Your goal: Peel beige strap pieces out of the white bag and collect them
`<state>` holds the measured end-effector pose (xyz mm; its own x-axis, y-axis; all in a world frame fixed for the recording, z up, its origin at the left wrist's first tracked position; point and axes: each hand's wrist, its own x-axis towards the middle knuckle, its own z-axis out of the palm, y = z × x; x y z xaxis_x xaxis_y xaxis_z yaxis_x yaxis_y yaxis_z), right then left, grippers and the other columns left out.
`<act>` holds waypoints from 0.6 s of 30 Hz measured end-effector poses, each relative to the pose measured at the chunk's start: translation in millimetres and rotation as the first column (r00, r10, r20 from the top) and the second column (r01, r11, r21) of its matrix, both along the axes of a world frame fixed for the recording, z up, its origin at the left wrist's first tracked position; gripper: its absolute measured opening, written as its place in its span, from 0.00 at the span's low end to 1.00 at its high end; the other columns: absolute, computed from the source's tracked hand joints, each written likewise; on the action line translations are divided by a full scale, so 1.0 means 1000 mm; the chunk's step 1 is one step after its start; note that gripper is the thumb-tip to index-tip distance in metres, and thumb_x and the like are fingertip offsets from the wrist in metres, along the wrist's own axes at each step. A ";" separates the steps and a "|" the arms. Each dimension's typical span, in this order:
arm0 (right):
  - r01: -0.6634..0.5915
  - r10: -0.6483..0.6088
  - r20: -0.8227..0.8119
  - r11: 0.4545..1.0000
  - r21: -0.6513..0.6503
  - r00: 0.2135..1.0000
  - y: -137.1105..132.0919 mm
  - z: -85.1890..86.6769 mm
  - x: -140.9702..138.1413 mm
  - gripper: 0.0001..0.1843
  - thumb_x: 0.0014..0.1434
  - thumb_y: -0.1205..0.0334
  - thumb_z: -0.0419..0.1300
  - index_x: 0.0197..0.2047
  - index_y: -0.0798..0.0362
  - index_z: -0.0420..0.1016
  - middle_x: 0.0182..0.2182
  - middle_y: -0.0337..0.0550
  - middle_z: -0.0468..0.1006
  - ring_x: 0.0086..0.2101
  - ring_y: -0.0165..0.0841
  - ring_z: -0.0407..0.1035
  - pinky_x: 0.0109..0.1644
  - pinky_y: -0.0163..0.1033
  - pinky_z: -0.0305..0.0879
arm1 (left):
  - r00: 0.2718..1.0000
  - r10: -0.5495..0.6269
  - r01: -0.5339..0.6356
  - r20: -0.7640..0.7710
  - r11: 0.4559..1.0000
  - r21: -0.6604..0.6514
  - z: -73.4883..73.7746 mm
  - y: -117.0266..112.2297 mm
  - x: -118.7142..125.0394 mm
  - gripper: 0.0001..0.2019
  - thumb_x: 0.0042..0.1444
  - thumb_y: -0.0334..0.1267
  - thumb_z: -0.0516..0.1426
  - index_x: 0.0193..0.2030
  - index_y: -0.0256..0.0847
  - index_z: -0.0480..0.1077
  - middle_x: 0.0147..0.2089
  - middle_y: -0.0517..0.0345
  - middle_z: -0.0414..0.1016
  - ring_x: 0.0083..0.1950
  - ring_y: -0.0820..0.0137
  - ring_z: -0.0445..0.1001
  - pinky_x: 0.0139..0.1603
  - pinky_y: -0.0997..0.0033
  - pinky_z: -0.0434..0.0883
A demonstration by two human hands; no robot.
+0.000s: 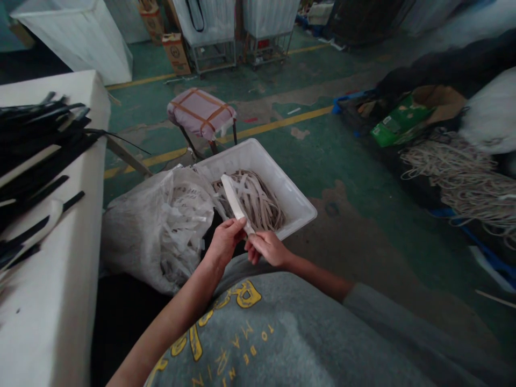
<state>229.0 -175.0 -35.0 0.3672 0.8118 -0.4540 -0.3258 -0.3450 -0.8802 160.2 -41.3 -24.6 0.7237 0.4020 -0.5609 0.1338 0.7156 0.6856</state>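
A flat white strip point(234, 200) is held between both hands over the near side of a white plastic bin point(296, 207). My left hand point(226, 236) pinches it between thumb and fingers. Close beside it, my right hand point(269, 247) grips the strip's near end, its fingers curled. The strip's far end points away over a heap of loose beige strips point(260, 196) inside the bin. Left of the bin, a pale woven sack point(137, 226) stands with its mouth open, showing many whitish strips point(187, 209).
On the left, a white table point(76, 269) carries black and white strips point(36, 140). A stool with a pink padded top point(201, 110) stands behind the bin. Bundled cords point(463, 177) and a green box point(399, 126) lie at right. White carts point(209, 27) stand at the back.
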 end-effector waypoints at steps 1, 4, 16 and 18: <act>0.014 -0.014 0.006 1.000 0.026 1.000 0.004 0.001 0.001 0.27 0.61 0.38 0.54 0.30 0.56 0.71 0.18 0.39 0.75 0.18 0.29 0.69 0.23 0.33 0.67 | 0.999 -0.036 0.036 0.018 0.999 0.008 0.001 0.000 0.000 0.20 0.38 0.48 0.73 0.27 0.35 0.73 0.22 0.61 0.71 0.22 0.76 0.68 0.24 0.75 0.65; -0.029 0.028 0.020 0.998 0.058 0.999 0.008 0.003 0.000 0.27 0.61 0.38 0.57 0.33 0.57 0.72 0.21 0.41 0.77 0.19 0.29 0.71 0.25 0.34 0.68 | 0.998 -0.044 0.043 0.034 0.998 0.042 0.003 0.006 -0.001 0.19 0.40 0.48 0.72 0.27 0.35 0.73 0.20 0.63 0.70 0.20 0.77 0.66 0.23 0.75 0.64; -0.091 0.084 0.092 0.992 0.083 0.992 0.018 0.006 0.002 0.24 0.61 0.41 0.57 0.34 0.57 0.73 0.23 0.42 0.78 0.22 0.30 0.73 0.27 0.34 0.69 | 0.998 -0.019 0.014 0.062 0.996 0.094 0.009 0.014 -0.004 0.20 0.38 0.49 0.72 0.25 0.36 0.72 0.18 0.63 0.69 0.17 0.76 0.65 0.19 0.75 0.63; -0.137 0.133 0.074 0.990 0.046 0.988 0.015 0.006 0.000 0.24 0.61 0.42 0.58 0.33 0.57 0.73 0.23 0.42 0.78 0.22 0.29 0.72 0.27 0.33 0.68 | 0.996 0.072 -0.079 0.059 0.990 0.119 0.010 0.019 -0.004 0.19 0.35 0.46 0.74 0.26 0.35 0.74 0.24 0.59 0.75 0.24 0.76 0.70 0.26 0.76 0.69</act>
<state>229.0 -159.7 -29.2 0.2822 0.8776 -0.3876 -0.2158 -0.3356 -0.9170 156.1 -22.3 -14.5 0.7166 0.5196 -0.4654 0.0428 0.6332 0.7728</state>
